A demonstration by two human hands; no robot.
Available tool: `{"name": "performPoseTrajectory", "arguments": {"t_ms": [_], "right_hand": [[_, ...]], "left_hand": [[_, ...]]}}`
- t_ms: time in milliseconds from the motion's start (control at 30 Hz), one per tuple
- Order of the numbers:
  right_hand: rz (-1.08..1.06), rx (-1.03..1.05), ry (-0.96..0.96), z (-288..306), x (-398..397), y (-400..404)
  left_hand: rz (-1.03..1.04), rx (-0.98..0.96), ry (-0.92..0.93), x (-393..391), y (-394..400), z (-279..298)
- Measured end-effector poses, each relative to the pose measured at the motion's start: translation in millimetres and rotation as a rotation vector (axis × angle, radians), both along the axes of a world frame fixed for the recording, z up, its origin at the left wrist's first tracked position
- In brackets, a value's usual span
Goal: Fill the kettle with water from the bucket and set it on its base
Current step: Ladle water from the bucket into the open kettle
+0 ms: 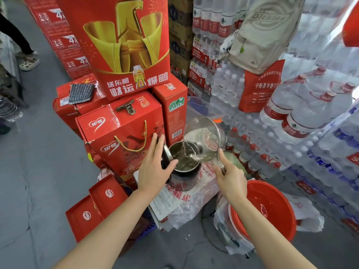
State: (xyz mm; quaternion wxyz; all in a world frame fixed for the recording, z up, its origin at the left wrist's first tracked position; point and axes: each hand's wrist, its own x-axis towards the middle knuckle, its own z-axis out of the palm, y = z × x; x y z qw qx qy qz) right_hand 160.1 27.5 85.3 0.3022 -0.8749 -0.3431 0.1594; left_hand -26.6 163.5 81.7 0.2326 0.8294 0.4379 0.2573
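A steel kettle (pixel 185 178) stands on a plastic-wrapped carton, its mouth open and its lid (pixel 166 152) tipped up at the left. My left hand (pixel 154 167) rests against the lid and the kettle's handle side, fingers spread. My right hand (pixel 230 176) grips the handle of a clear plastic scoop (pixel 204 140), which is tilted over the kettle. Water streams from the scoop into the kettle's mouth. A red bucket (pixel 272 208) with water in it sits on the floor at the lower right, beside my right forearm.
Red gift boxes (pixel 120 133) are stacked left of and behind the kettle. Shrink-wrapped packs of bottled water (pixel 303 121) rise at the right. A wire fan guard (pixel 209 235) lies on the grey floor near the bucket. A person's feet (pixel 29 63) are at the far left.
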Motion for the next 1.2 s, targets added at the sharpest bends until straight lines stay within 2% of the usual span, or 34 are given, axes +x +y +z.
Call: {"name": "performPoseTrajectory", "arguments": {"t_ms": [167,567,767,867,1000,1133,1200], "right_hand": [[0.058,-0.058,-0.083,-1,-7,2],[0.241,-0.007,-0.516,-5,-13,14],[0.297,0.024,-0.565,-13,-15,14],[0.214,0.043,-0.442,-14,-17,16],[0.065,0.026,-0.049,-8,-13,18],[-0.011,0.056,0.170,-5,-5,14],[-0.076,0.135,0.372,-4,-1,10]], "left_hand": [[0.003,0.003,0.008,-1,0,-1],[0.008,0.008,0.008,-2,-1,1],[0.005,0.002,-0.008,-2,-2,1],[-0.001,0.008,-0.007,-3,-1,1],[0.003,0.005,0.001,-3,-1,1],[-0.008,0.003,0.018,-1,-1,1],[-0.021,0.003,0.031,0,0,2]]}}
